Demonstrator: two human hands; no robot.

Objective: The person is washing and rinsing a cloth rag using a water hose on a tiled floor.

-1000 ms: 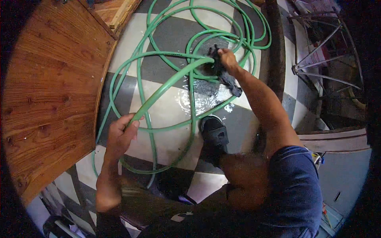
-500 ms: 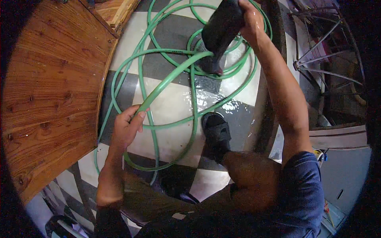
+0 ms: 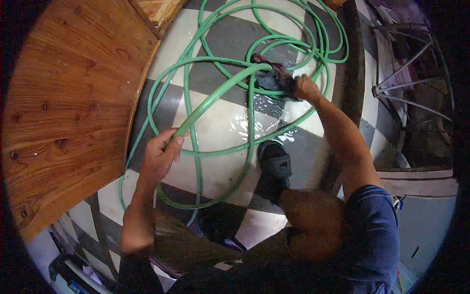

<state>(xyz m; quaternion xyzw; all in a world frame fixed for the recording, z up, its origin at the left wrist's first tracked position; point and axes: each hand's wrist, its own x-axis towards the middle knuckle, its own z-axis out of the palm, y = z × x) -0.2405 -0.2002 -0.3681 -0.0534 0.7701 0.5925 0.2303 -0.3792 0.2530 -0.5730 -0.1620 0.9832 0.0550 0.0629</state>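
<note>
My left hand is closed around a green hose, a short way back from its outlet. The hose arches up and to the right, with its end at a wet, dark item with reddish parts. It looks like a shoe or a bunched cloth; which one I cannot tell. Gripping the near right end of that item is my right hand, fingers curled and partly hidden. Water glistens on the chequered floor below.
Long loops of the same hose lie over the floor. A wooden panel stands on the left. On the right are a dark ledge and a metal-rod frame. My foot in a black slide sandal is just below the wet patch.
My right hand has come down and toward me, bringing the dark item lower and turning it from upright to lying sideways. The left hand keeps its hold on the hose.
</note>
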